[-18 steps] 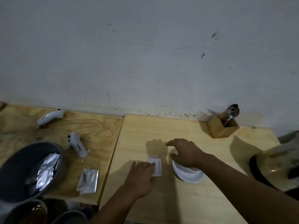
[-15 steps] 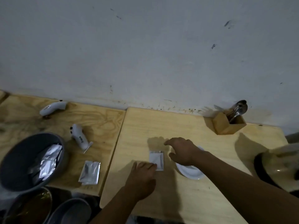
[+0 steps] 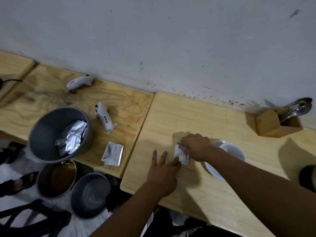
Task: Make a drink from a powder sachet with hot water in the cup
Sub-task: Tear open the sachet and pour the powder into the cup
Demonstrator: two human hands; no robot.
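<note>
A small silver powder sachet (image 3: 180, 154) lies on the light wooden table (image 3: 188, 120). My right hand (image 3: 196, 146) pinches its upper edge with the fingertips. My left hand (image 3: 163, 170) presses the sachet's lower corner with a fingertip, the other fingers spread. A white cup (image 3: 225, 158) stands just right of the sachet, partly hidden behind my right wrist and forearm.
A grey bin (image 3: 59, 134) holds several empty foil sachets. More sachets (image 3: 112, 153) lie on the left board, near two white handheld devices (image 3: 104, 118) (image 3: 78, 82). A wooden holder with spoons (image 3: 277, 122) stands by the wall. Pots (image 3: 56, 178) sit on the floor.
The camera has tilted and swung left. My right hand has moved from above the cup onto the sachet's top edge; my left hand's fingers have spread, holding the lower corner.
</note>
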